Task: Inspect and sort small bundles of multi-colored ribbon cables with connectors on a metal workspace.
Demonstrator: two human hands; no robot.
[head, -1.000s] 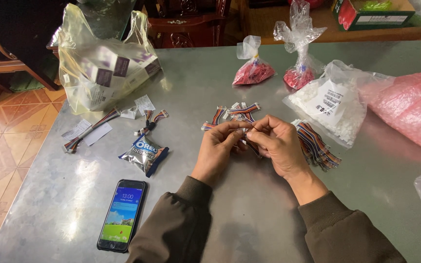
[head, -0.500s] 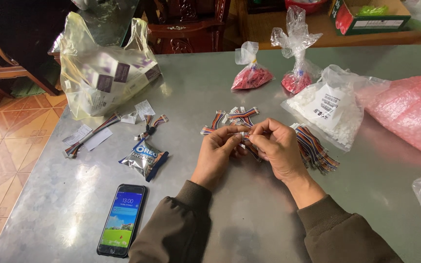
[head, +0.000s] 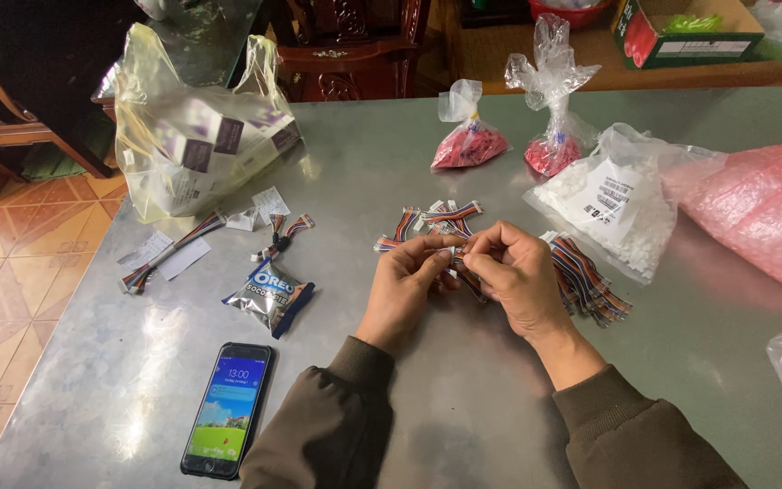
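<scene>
Head view: grey metal table (head: 463, 398), pink bubble-wrap bag (head: 762, 213) far right, clear bag of white connectors (head: 613, 204) beside it. Left hand (head: 405, 285) and right hand (head: 513, 272) meet mid-table, fingertips pinched shut on a small multicolour ribbon cable (head: 456, 263) with white plug. More loose cables (head: 436, 217) lie just behind; a bundle (head: 586, 281) sits by the right wrist. Best done with a firm pinch near the plug and wires kept flat, untwisted. Phone (head: 226, 407), snack packet (head: 269, 294) left.
</scene>
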